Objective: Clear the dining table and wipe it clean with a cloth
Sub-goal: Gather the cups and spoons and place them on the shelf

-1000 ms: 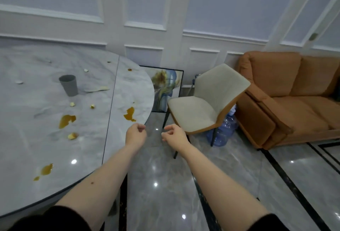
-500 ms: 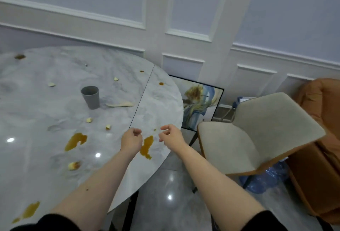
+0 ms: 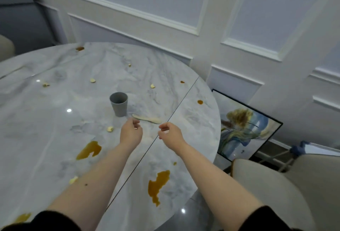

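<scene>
Head view: a round marble table fills the left and middle, with a dark seam running from near to far right. A grey cup stands upright near the middle of the table, empty as far as can be seen. Just right of its base lies a pale peel strip, flat on the top. Brown spills sit on the marble: one left of the left forearm, a larger one near the table's near right edge, and small drops further off. Pale crumbs are scattered around.

The left hand hovers over the table just near of the cup and the peel, fingers loosely curled, holding nothing. The right hand hangs beside it, apart, over the seam, fingers also loosely curled and holding nothing. No cloth shows.

Right of the table a framed painting leans against the panelled wall, and a beige chair stands at near right.
</scene>
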Tool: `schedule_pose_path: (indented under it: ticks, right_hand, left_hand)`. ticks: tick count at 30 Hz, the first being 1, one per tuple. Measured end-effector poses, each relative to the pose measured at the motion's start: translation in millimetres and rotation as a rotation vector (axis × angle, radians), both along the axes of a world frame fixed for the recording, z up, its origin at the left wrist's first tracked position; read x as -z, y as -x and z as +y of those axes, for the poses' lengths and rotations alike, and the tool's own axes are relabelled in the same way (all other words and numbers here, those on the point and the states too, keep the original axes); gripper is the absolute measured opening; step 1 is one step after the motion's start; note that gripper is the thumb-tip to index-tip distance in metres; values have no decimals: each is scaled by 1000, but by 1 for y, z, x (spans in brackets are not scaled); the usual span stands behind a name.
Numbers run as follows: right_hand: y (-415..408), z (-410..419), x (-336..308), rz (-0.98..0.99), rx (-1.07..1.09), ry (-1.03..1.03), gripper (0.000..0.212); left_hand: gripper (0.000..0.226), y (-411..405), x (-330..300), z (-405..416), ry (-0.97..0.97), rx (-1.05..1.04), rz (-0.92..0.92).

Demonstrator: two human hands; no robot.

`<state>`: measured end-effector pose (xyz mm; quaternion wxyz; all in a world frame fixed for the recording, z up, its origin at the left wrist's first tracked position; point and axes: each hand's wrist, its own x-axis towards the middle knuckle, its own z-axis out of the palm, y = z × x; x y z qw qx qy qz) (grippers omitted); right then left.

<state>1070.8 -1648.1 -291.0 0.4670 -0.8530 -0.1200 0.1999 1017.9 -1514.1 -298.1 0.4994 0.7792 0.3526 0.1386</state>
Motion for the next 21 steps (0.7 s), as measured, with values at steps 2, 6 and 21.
schedule_pose_path:
  ticks: [2,6,21]
  right_hand:
    - [-14,15,6,-30,-39,30,25]
    - [-42,50,22,-42,-75,73,26]
    - [-123,126,91,-381,-421,703,40]
  left_hand:
    - [24,-12,3,16,2,-34,-9]
    - [37,-33,12,44,19,-101,-7]
    - [111,-114,75,116,176,-436,-81]
